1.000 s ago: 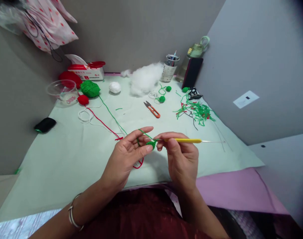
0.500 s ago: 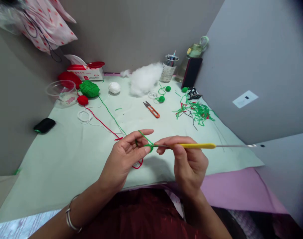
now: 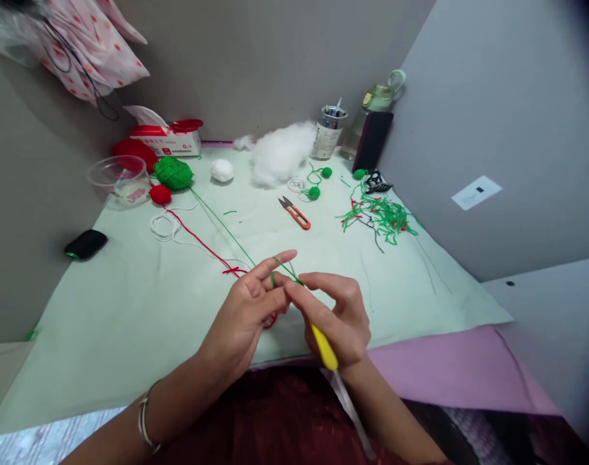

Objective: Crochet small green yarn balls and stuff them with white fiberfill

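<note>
My left hand pinches a small piece of green crochet, mostly hidden behind my fingertips. Green yarn runs from the green yarn ball to this hand and passes over its raised index finger. My right hand is closed around a crochet hook with a yellow grip. The hook's thin tip rises by the left index finger, and its other metal end slants down toward my lap. Both hands meet at the fingertips. A red yarn loop shows below the left hand.
Orange thread snips lie mid-table before white stuffing. Green and red yarn scraps lie to the right, near a leaning phone. A red ball, white ball and plastic tub stand at the left.
The hook has swung from nearly level, pointing right, to a steep slant toward my lap. My right hand has moved left against the left fingertips. The green yarn is pulled straighter.
</note>
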A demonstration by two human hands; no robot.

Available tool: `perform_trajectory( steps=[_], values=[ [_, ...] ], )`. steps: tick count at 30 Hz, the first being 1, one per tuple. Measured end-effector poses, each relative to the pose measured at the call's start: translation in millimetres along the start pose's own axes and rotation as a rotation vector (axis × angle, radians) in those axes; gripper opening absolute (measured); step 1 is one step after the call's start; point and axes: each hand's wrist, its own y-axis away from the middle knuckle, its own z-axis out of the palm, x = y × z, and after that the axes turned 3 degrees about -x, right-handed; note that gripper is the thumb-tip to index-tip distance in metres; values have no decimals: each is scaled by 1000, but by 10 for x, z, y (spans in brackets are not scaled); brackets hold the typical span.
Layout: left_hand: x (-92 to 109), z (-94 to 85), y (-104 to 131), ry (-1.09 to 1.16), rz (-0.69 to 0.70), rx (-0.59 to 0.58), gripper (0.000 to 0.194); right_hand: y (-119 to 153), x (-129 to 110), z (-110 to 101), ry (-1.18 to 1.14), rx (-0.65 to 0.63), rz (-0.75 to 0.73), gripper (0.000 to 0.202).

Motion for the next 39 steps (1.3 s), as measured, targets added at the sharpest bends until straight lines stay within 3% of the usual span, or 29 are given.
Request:
perform_trajectory(
  steps=[2, 4, 7, 9, 12, 16, 18, 22, 26, 32, 39],
  values=[
    [50, -2, -18, 118, -82, -30, 42, -31, -12, 0, -182, 87, 140, 28],
    [88, -7, -26, 135, -62, -17, 38, -81, -25, 4, -418, 183, 309, 24],
    [81, -10, -21, 27, -17, -21, 37, -138, -38, 20, -622, 172, 429, 21],
    [45, -7, -15, -64, 17, -13, 36, -134, -41, 29, -616, 116, 431, 22],
    [-1, -3, -21, -93, 80, 27, 40, -74, -40, 28, -422, 49, 322, 29],
    [8, -13, -61, 64, -62, -44, 43, -21, -32, -9, -176, 22, 144, 40],
    [29, -24, -81, 143, -112, -63, 37, -46, -28, -34, -251, 84, 213, 33],
    [50, -19, -78, 72, -35, -10, 27, -133, -27, -45, -532, 162, 430, 20],
    [35, -16, -38, -95, 36, -9, 30, -160, -29, -18, -592, 74, 452, 19],
    [40, -100, -33, -219, 113, 31, 27, -116, 12, -19, -720, 78, 522, 17],
    [89, -67, -33, -109, 29, -14, 25, -144, 55, -26, -929, 97, 644, 19]
  ],
)
